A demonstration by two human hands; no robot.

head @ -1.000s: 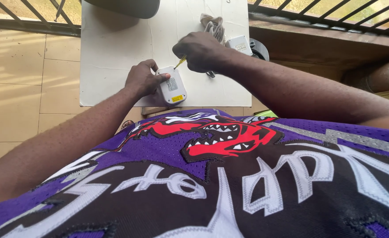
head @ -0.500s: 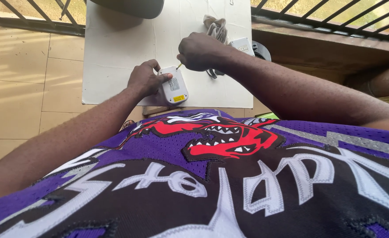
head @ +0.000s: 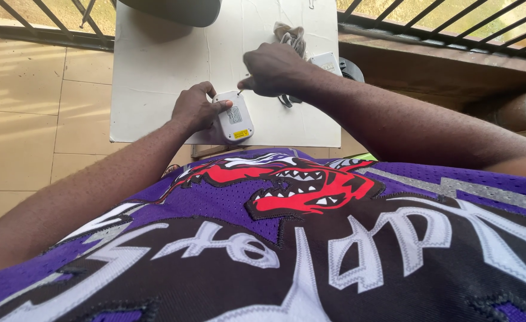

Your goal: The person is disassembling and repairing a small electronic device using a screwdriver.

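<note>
Though small, white rounded device (head: 234,116), yellow-stickered.

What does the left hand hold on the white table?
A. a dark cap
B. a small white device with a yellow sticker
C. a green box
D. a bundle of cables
B: the left hand grips a small white device with a yellow sticker, on the white table.

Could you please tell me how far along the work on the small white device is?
Done: the white device lies label-up on the white table. In hand: the left hand steadies it while the right hand sets a thin tool at its top edge. Left: the casing still looks closed.
</note>
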